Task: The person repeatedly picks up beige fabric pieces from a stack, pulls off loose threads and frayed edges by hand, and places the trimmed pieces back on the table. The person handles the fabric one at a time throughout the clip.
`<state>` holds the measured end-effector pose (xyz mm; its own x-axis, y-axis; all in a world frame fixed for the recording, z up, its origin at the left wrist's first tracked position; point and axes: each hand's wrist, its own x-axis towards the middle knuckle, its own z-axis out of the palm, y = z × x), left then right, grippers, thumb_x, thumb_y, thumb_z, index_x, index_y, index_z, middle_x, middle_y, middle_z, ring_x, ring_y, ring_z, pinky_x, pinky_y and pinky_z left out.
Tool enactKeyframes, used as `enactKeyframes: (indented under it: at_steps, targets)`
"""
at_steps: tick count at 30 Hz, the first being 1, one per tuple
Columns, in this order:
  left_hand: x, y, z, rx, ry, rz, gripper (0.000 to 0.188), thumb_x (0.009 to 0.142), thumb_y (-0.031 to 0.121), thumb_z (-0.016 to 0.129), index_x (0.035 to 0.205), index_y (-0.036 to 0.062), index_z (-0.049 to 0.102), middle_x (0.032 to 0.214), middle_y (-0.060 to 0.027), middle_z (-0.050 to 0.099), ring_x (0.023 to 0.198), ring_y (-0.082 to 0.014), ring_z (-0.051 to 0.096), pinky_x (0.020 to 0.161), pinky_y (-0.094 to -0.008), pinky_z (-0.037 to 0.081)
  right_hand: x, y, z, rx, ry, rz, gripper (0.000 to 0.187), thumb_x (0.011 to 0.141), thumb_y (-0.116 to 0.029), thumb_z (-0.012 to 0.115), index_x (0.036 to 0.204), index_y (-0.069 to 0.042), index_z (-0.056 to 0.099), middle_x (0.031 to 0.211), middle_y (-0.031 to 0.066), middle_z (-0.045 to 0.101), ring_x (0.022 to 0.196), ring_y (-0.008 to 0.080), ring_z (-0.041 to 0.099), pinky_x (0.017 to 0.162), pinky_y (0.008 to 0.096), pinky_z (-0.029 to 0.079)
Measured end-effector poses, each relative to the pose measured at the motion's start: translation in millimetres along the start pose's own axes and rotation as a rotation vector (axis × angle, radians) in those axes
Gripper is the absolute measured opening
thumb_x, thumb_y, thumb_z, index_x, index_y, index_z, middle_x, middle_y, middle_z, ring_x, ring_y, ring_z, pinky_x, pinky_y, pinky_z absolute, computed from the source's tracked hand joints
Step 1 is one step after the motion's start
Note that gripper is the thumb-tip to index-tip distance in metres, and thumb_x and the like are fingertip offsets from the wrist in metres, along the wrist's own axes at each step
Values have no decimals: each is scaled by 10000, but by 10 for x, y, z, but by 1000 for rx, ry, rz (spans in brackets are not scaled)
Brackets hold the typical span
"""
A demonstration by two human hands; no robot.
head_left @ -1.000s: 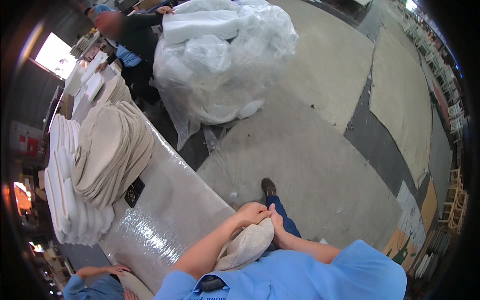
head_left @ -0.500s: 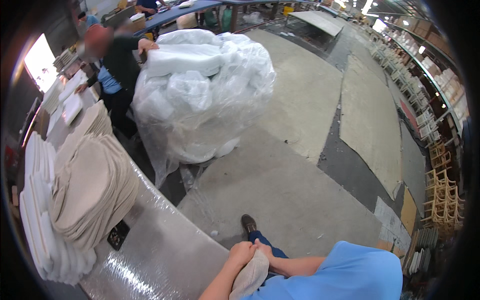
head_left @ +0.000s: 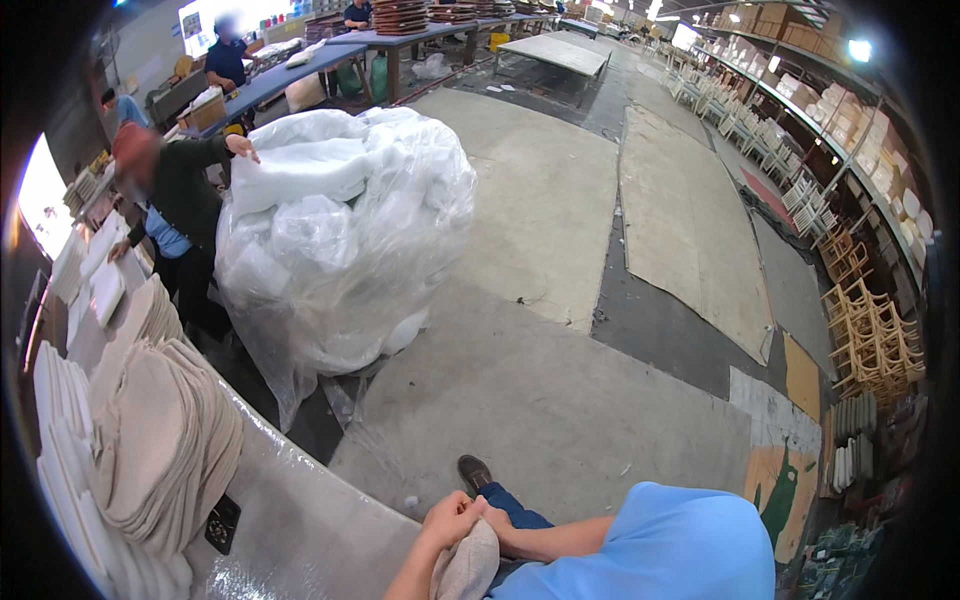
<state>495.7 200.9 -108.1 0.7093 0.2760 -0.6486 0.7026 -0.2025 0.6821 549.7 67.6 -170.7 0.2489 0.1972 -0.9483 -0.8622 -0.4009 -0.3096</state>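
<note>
Low in the view, close to my body, both my hands are closed at the top edge of a beige cloth cushion cover. My left hand pinches it from the left, with the fingers bent. Right beside it, almost touching, my right hand grips the same edge; its fingertips are partly hidden. The cover hangs down between my forearms, its lower part cut off by the frame. On the table at my left lies a pile of matching beige covers, with a stack of white foam pads beside it.
A dark phone lies by the covers. Ahead stands a large bag of white padding in clear plastic. A co-worker reaches one hand onto it. Cardboard sheets cover the floor; wooden chair frames line the right.
My view has tilted up and turned right, so the scene sits lower and further left. Both hands stay on the cover, with the fingers slightly shifted.
</note>
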Motion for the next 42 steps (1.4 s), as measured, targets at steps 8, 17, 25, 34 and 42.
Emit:
enactKeyframes:
  at_steps: [8,17,25,34,42]
  targets:
    - [345,227,-133,20,-638,-196,691,981,666,658,1099,-10,735,972,-116,748,828,-205,721,672,-363,599,660,361,-261,243,-205,17,590,1130,-577,400,1292,-48,604,1162,156,726,1051,318,694,930,473,554]
    - [278,-71,-61,-60,-514,-171,574,1002,601,674,1023,29,724,913,-97,742,832,-202,711,675,-358,570,249,237,-88,277,-105,20,567,1119,-540,488,1157,-8,681,1089,141,724,974,267,693,862,448,557]
    - [-191,-209,322,-142,213,88,466,989,507,698,1067,49,726,889,-165,756,848,-298,724,814,-417,562,636,346,-262,178,-9,-4,553,1088,-586,539,924,-85,703,900,75,710,812,219,668,754,431,535]
    - [-1402,-1220,193,-468,24,-257,535,1092,483,563,1245,-9,709,1045,-129,746,963,-177,657,892,-354,523,-237,-109,63,35,-71,-47,758,1085,-678,422,1141,28,689,1113,181,722,998,338,711,873,523,583]
    - [-1340,-1083,321,-294,444,-157,367,1076,371,591,960,25,632,791,-123,613,782,-191,587,728,-404,482,-29,97,37,268,-145,-11,619,1137,-603,352,964,-66,607,918,106,670,868,281,694,843,454,599]
